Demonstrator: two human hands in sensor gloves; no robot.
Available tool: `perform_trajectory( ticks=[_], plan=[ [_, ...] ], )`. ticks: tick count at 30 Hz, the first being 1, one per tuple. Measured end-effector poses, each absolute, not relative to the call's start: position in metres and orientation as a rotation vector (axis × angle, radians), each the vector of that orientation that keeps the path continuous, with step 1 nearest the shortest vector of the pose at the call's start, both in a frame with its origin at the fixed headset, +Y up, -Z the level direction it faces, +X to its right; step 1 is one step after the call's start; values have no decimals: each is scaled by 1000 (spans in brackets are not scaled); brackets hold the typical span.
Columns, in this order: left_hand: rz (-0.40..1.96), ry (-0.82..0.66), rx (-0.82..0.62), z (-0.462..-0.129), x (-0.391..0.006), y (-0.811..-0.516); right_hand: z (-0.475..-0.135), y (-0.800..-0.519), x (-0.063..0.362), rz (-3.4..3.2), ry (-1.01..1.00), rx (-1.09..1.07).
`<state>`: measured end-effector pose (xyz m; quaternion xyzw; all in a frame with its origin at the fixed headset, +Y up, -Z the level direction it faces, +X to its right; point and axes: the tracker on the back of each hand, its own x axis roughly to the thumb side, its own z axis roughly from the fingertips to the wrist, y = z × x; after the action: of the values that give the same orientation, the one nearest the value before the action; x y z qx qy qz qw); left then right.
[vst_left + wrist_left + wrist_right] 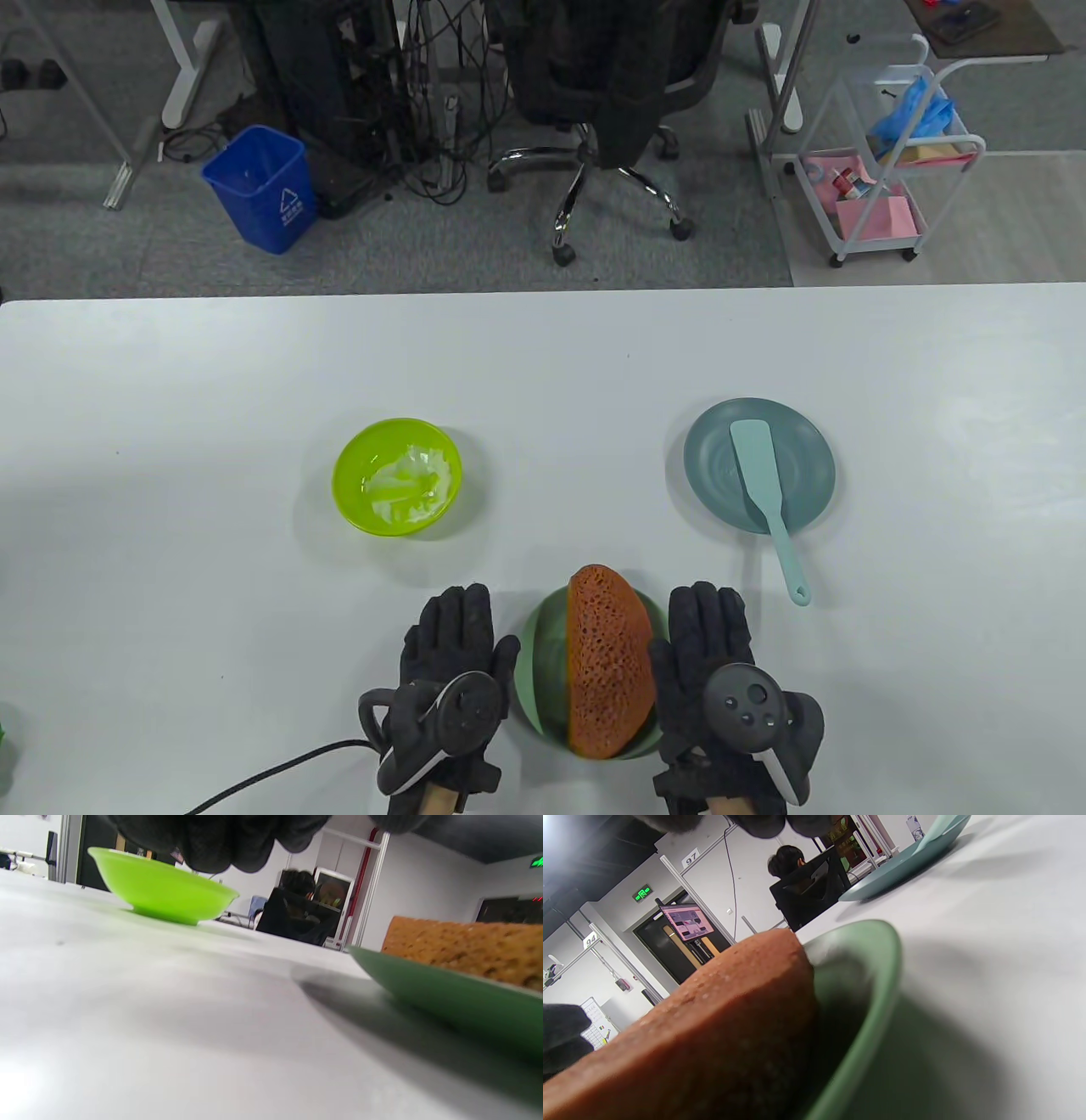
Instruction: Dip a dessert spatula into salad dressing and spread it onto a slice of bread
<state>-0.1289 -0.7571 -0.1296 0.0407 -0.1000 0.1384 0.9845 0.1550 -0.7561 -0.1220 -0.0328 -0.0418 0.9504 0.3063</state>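
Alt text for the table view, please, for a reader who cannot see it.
Two gloved hands, left hand and right hand, rest flat on a white table either side of a bread slice on a green plate. Beyond: lime bowl of dressing, spatula on a grey-blue plate.

Your wrists run off the bottom edge of the table view, so both hands (450, 679) (721, 688) are cut there. In the left wrist view only dark fingertips (220, 840) show at the top edge, and the green plate (445, 993) and bread (466, 942) are cropped at the right. In the right wrist view the bread fills the lower left, blurred, hiding most of the plate.
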Motion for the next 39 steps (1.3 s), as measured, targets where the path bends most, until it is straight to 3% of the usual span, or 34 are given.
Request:
perform_trajectory(
  ticks=[8, 15, 23, 39],
  plan=[
    [256, -250, 96, -127, -121, -747, -123, -753, 154, 2504, -137, -69],
    [272, -238, 87, -127, -125, -743, -132, -734, 158, 2498, -215, -98],
    [322, -229, 53, -129, -132, -743, -166, -698, 208, 2626, -149, -305],
    [372, -217, 65, -133, -140, -742, -201, -727, 304, 2714, 87, -499]
  ],
)
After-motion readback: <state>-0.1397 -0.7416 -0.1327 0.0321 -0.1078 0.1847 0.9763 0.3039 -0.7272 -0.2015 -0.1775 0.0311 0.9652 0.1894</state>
